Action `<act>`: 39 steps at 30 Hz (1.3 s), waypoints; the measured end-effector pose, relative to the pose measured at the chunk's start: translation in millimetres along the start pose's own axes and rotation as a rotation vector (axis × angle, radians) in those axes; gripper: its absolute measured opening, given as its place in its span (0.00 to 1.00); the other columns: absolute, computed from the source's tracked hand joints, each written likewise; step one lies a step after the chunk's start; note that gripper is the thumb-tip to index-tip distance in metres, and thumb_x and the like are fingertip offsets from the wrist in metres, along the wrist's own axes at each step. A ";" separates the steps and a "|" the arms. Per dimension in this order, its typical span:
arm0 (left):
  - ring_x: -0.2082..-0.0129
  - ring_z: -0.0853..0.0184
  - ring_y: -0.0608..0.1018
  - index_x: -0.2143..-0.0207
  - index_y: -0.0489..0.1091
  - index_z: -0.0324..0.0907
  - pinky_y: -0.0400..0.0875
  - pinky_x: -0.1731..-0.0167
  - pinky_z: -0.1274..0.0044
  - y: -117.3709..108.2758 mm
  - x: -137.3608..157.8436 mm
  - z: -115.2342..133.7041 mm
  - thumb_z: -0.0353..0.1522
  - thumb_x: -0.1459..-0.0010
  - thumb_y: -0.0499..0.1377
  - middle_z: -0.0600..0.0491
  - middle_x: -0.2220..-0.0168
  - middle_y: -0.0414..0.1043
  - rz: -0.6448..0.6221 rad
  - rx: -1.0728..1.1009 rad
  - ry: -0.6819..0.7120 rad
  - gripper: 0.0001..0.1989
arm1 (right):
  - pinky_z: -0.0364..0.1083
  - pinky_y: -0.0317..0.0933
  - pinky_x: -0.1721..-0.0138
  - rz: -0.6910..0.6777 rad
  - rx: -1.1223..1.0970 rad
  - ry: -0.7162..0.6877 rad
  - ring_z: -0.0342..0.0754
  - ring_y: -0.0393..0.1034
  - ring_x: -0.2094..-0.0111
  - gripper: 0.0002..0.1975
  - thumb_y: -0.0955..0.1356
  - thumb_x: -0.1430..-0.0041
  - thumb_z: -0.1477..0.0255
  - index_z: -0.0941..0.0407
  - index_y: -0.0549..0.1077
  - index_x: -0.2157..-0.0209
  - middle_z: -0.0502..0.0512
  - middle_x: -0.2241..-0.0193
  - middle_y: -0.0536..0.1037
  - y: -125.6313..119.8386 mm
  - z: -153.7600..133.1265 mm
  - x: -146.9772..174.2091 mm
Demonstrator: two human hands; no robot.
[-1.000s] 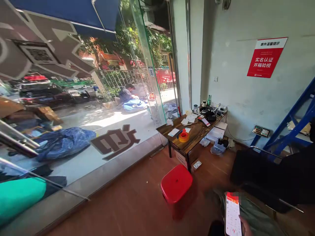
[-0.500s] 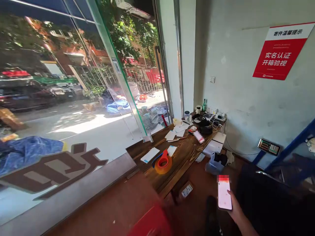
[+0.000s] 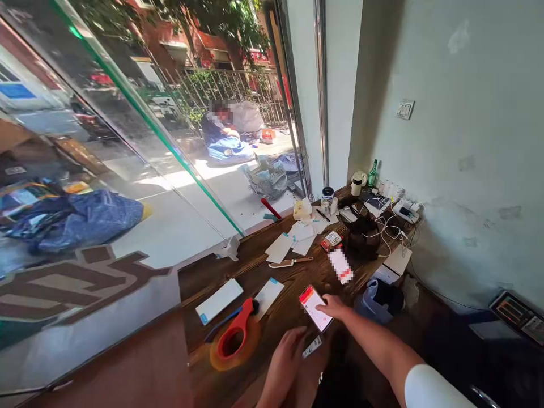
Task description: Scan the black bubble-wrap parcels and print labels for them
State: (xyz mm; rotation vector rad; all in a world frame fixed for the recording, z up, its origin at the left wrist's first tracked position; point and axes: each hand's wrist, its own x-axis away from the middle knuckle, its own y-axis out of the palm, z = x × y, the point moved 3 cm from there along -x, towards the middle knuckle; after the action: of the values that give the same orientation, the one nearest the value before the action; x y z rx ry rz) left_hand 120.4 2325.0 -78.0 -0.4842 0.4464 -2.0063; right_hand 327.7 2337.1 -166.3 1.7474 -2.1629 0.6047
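Note:
My right hand (image 3: 334,306) grips a smartphone (image 3: 312,311) with a lit white and red screen, thumb over the glass, above the wooden table's near edge. To its left, my left hand (image 3: 285,354) hovers at that edge, fingers loosely bent and holding nothing I can see. An orange-red tape dispenser (image 3: 243,320) with a roll of tape lies on the table, left of my left hand. White slips of paper (image 3: 219,299) rest beside the dispenser. Farther back lies a knife (image 3: 291,262) with a wooden handle. A second phone (image 3: 341,266), its screen lit, lies right of the knife.
At the far end of the table (image 3: 255,272) are a green bottle (image 3: 373,173), a dark-lidded jar (image 3: 327,197), a black bag (image 3: 363,235) and white cables. A blue bin (image 3: 374,303) stands below on the right. Outside the glass, a person (image 3: 216,127) sits near a blue bundle.
My view has moved closer to the table. The phone in my right hand has come left, over the table edge. My left hand has come into view.

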 end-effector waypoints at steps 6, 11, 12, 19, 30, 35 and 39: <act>0.54 0.52 0.83 0.66 0.80 0.45 0.77 0.49 0.65 51.2 -168.3 51.5 0.33 0.46 0.60 0.48 0.60 0.83 0.076 0.077 -0.098 0.08 | 0.58 0.70 0.44 0.315 0.240 -0.110 0.54 0.75 0.49 0.12 0.69 0.28 0.61 0.56 0.77 0.54 0.57 0.51 0.80 -105.8 -49.7 -67.0; 0.56 0.52 0.83 0.62 0.81 0.38 0.76 0.53 0.68 114.5 -282.1 42.7 0.28 0.42 0.63 0.44 0.64 0.83 0.046 0.057 -0.282 0.08 | 0.60 0.71 0.43 0.273 0.484 -0.005 0.55 0.75 0.45 0.13 0.70 0.29 0.64 0.56 0.76 0.48 0.59 0.45 0.78 -169.3 -78.7 -159.5; 0.56 0.51 0.83 0.61 0.81 0.36 0.76 0.54 0.67 121.6 -295.5 36.1 0.28 0.42 0.64 0.42 0.64 0.82 0.049 0.038 -0.319 0.08 | 0.60 0.71 0.43 0.233 0.521 0.017 0.55 0.75 0.46 0.13 0.71 0.29 0.64 0.56 0.77 0.49 0.59 0.46 0.79 -172.9 -80.4 -174.2; 0.56 0.52 0.81 0.60 0.82 0.38 0.75 0.55 0.69 135.3 -324.2 -3.9 0.30 0.49 0.71 0.46 0.67 0.80 0.039 0.001 -0.390 0.12 | 0.56 0.75 0.49 0.032 0.667 0.143 0.54 0.77 0.50 0.13 0.72 0.30 0.64 0.56 0.77 0.50 0.57 0.48 0.80 -182.4 -73.4 -217.9; 0.65 0.63 0.79 0.55 0.79 0.39 0.77 0.57 0.72 150.6 -326.5 -31.0 0.20 0.59 0.65 0.55 0.69 0.75 0.202 0.211 -0.378 0.25 | 0.53 0.76 0.53 -0.066 0.749 0.208 0.51 0.79 0.55 0.13 0.71 0.29 0.63 0.57 0.77 0.51 0.56 0.53 0.81 -186.8 -53.6 -239.9; 0.66 0.64 0.79 0.57 0.78 0.39 0.79 0.59 0.72 153.7 -327.3 -30.4 0.19 0.59 0.60 0.54 0.67 0.75 0.286 0.257 -0.371 0.23 | 0.52 0.76 0.54 -0.011 0.737 0.147 0.50 0.79 0.57 0.12 0.71 0.30 0.63 0.56 0.78 0.54 0.55 0.55 0.82 -184.1 -49.1 -245.5; 0.61 0.61 0.80 0.63 0.75 0.41 0.79 0.57 0.71 143.9 -308.8 -36.1 0.20 0.54 0.58 0.50 0.64 0.77 0.414 0.203 -0.427 0.16 | 0.55 0.75 0.50 0.033 0.695 -0.031 0.51 0.78 0.53 0.11 0.71 0.29 0.64 0.57 0.77 0.52 0.57 0.52 0.81 -180.2 -45.4 -236.4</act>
State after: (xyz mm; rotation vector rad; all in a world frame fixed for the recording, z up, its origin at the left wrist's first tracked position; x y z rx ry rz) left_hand 343.0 2538.7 -226.8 -0.6178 0.0655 -1.4788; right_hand 553.6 2529.4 -215.0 2.0320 -2.1481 1.4831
